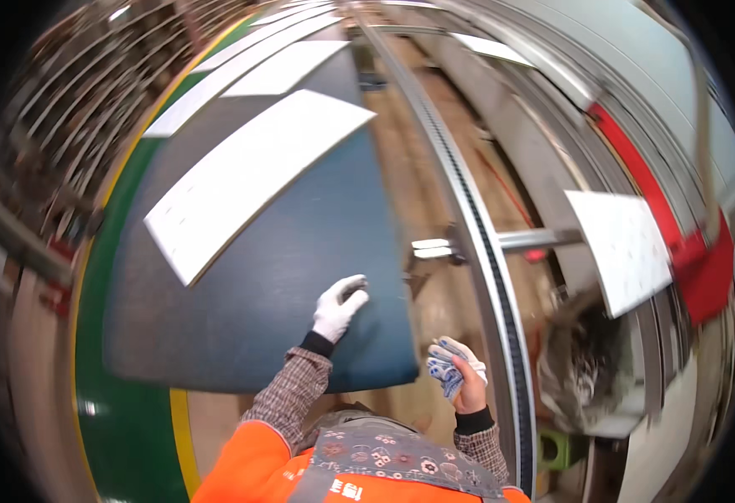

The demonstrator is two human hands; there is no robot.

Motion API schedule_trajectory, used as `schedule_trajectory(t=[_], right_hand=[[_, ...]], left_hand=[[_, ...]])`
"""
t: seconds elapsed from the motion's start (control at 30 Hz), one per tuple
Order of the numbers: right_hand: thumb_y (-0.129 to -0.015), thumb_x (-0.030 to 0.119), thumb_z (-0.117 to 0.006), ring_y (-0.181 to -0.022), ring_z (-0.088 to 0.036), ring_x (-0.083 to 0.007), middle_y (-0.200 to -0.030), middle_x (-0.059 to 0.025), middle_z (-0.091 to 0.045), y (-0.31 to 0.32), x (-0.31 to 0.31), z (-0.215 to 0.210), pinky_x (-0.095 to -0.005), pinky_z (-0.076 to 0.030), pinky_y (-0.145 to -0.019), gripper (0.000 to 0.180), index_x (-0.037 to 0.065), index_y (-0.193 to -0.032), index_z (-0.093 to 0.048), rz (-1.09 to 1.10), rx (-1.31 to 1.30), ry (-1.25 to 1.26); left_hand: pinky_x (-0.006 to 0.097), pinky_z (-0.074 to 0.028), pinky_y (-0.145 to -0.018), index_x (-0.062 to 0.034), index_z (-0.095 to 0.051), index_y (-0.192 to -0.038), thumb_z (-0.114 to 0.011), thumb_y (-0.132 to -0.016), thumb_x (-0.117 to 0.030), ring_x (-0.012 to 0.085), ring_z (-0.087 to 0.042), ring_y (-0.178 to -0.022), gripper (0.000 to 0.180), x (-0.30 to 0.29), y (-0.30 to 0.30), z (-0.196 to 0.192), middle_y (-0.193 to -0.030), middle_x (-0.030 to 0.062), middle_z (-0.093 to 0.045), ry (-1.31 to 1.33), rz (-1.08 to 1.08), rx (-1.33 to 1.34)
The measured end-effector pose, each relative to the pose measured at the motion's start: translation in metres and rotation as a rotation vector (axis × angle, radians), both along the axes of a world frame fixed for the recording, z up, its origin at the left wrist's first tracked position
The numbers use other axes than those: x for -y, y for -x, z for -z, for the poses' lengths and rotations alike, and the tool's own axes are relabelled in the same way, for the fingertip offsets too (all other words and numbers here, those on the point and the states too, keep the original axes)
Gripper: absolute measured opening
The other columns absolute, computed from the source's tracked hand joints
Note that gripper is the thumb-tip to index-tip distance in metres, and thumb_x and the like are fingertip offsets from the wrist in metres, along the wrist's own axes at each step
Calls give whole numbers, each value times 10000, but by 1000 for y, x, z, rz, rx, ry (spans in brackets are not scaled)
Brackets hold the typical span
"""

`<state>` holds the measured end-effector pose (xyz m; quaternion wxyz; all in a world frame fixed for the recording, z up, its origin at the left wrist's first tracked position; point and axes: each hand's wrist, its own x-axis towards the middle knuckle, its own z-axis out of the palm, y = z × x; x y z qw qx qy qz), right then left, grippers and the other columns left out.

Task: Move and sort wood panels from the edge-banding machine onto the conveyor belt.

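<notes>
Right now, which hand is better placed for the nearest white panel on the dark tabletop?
Left hand, I'd judge: seemingly empty, over the dark tabletop, nearer that white panel. The right hand is past the tabletop's edge, holding a bunched glove.

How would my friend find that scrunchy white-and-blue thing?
Find the big, flat, dark blue-grey table. Just right of its near right corner is the person's right hand. It holds the bunched white fabric with blue patches, unlike the plain white fabric glove worn on the left hand.
</notes>
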<state>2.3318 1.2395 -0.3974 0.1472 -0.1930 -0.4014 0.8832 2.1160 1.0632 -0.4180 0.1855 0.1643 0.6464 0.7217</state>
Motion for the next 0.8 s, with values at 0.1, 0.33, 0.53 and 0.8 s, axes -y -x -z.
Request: schedule_trajectory(t=[0.1,0.33,0.53,0.8], right_hand=[[-885,83,-525,-976,-628,-278,-1129,-225,-595,-59,-37,-40,-348,-536,-800,397,-74,-1245,-467,75,-25,-10],[-872,56,-505,-970,-631,-274,-1097,-212,-612,-243,-86,-72,-348,-542,-800,381,-61,-1233,-479,513,-81,-5],[-874,65,-492,-911,-643,-267,-1078,-207,-624,-373,-86,-53,-334,-545,-741,376,-60,-1229,-487,876,-49,-63],[-877,58,-479,-892,-646,-274,-1073,-208,-627,-465,-80,-12,-339,-541,-735,372,-63,-1229,-488,1237,-84,-7]], left_hand=[[279,-466,-900,24,-543,-1195,-621,-845,-53,156,-581,-1017,367,-67,-38,-33,-1106,94,-618,-152,140,108],[318,-503,-851,15,-478,-1268,-585,-904,-193,179,-606,-978,433,-245,-176,-93,-1133,117,-600,-241,721,84],[397,-485,-878,-36,-446,-1295,-563,-914,-305,256,-600,-996,480,-373,-274,-85,-1172,151,-574,-163,1023,504],[434,-379,-1045,0,-168,-1432,-509,-901,-500,344,-416,-1236,805,-498,-383,-42,-1420,213,-312,-122,1052,867]])
